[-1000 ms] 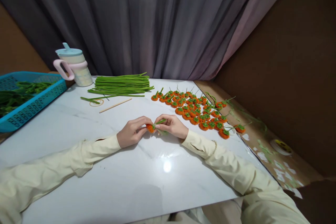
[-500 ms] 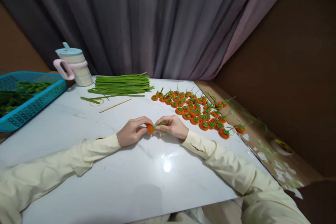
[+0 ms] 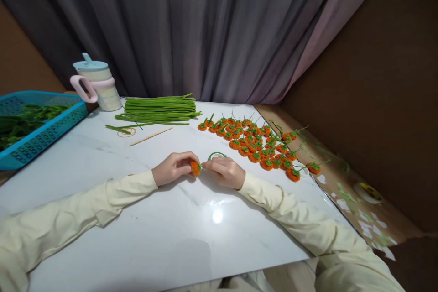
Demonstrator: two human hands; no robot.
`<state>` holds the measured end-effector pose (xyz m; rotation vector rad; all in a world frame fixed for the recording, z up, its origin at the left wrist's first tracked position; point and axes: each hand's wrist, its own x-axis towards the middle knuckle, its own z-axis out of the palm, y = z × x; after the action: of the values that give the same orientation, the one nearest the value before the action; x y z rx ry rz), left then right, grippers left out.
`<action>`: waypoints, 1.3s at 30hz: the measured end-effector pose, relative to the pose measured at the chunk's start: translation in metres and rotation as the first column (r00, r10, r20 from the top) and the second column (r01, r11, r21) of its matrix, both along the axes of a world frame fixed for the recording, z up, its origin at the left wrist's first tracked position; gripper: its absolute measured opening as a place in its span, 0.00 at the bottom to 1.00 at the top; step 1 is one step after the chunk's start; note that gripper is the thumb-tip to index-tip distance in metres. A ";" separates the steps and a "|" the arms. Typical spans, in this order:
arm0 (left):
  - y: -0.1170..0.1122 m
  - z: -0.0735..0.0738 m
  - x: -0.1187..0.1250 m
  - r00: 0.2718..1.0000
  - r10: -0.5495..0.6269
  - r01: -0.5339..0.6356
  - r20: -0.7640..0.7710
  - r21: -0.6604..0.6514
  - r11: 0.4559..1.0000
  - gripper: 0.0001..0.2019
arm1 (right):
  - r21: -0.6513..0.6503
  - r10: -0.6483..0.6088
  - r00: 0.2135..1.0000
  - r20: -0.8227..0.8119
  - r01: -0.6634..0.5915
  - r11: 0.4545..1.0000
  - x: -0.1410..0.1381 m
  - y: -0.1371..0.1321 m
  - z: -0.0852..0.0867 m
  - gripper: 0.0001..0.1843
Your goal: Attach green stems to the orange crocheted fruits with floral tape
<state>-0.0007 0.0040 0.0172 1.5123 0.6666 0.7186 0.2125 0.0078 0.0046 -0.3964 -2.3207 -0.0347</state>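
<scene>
My left hand [image 3: 174, 167] pinches a small orange crocheted fruit [image 3: 195, 168] just above the white marble table [image 3: 143, 223]. My right hand [image 3: 223, 171] meets it from the right, fingers closed on the fruit's green stem end. A ring of green tape [image 3: 216, 155] shows right behind my right hand; I cannot tell whether the hand holds it. Several finished orange fruits with green tops [image 3: 255, 143] lie spread to the right of my hands.
A bundle of green stems [image 3: 159, 109] lies at the back, with a wooden stick [image 3: 150, 136] and a rubber band [image 3: 126, 132] before it. A lidded cup with a pink handle [image 3: 96, 84] stands back left. A blue basket of green pieces [image 3: 30, 123] sits left.
The green stem that stuck up between my hands is no longer raised. My right hand has dropped lower and a green tape ring now shows behind it.
</scene>
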 end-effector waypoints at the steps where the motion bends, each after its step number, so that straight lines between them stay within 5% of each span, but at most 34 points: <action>1: 0.000 0.000 0.000 1.000 -0.015 0.016 0.017 -0.061 0.998 0.10 | 0.085 -0.013 0.999 0.042 0.009 0.996 0.001 0.000 0.000 0.13; 7: 0.006 0.000 -0.002 0.996 -0.038 0.062 0.085 -0.307 0.950 0.13 | 0.477 -0.106 0.973 0.207 -0.006 0.879 0.005 -0.001 0.005 0.12; 14: 0.010 0.004 -0.003 0.988 -0.021 0.102 0.155 -0.534 0.839 0.11 | 0.595 -0.152 0.966 0.207 -0.001 0.803 0.003 -0.005 0.009 0.13; 19: 0.013 -0.004 -0.004 0.963 0.006 0.192 0.269 -0.701 0.687 0.10 | 0.626 -0.184 0.960 0.213 0.011 0.780 0.003 -0.008 0.011 0.12; 21: 0.015 -0.008 -0.005 0.950 0.028 0.224 0.311 -0.741 0.634 0.09 | 0.594 -0.176 0.962 0.208 0.019 0.804 0.003 -0.008 0.009 0.12; 24: 0.015 -0.009 -0.005 0.944 0.009 0.254 0.330 -0.743 0.619 0.08 | 0.389 -0.110 0.982 0.150 0.044 0.920 0.000 -0.008 0.004 0.12; 26: 0.015 -0.006 -0.005 0.957 -0.047 0.247 0.287 -0.716 0.653 0.07 | 0.145 -0.071 0.994 0.078 0.059 0.988 -0.002 -0.009 0.002 0.13; 28: 0.015 0.000 -0.005 0.978 -0.094 0.194 0.185 -0.657 0.729 0.08 | -0.136 -0.068 0.998 -0.011 0.066 0.988 -0.005 -0.009 0.004 0.13; 30: 0.015 0.008 -0.006 0.993 -0.091 0.116 0.074 -0.538 0.835 0.11 | -0.460 -0.101 0.991 -0.091 0.048 0.887 -0.006 -0.010 0.009 0.11; 32: 0.014 0.016 -0.007 0.996 -0.094 0.086 -0.008 -0.341 0.936 0.15 | -0.768 -0.150 0.978 -0.145 -0.015 0.640 -0.007 -0.011 0.015 0.11; 34: 0.012 0.025 -0.008 0.986 -0.135 0.129 -0.100 -0.069 0.989 0.17 | -0.928 -0.180 0.966 -0.186 -0.112 0.354 -0.008 -0.011 0.021 0.13; 36: 0.009 0.032 -0.008 0.959 -0.156 0.212 -0.238 0.233 0.949 0.16 | -0.967 -0.179 0.958 -0.226 -0.198 0.160 -0.008 -0.011 0.025 0.16; 39: 0.003 0.038 -0.007 0.903 -0.098 0.326 -0.417 0.521 0.789 0.12 | -0.961 -0.150 0.949 -0.277 -0.277 0.022 -0.009 -0.010 0.026 0.18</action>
<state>-0.0074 0.0074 0.0552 2.2996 0.5550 0.4741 0.2037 -0.0024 0.0307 -0.8943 -1.5764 1.7710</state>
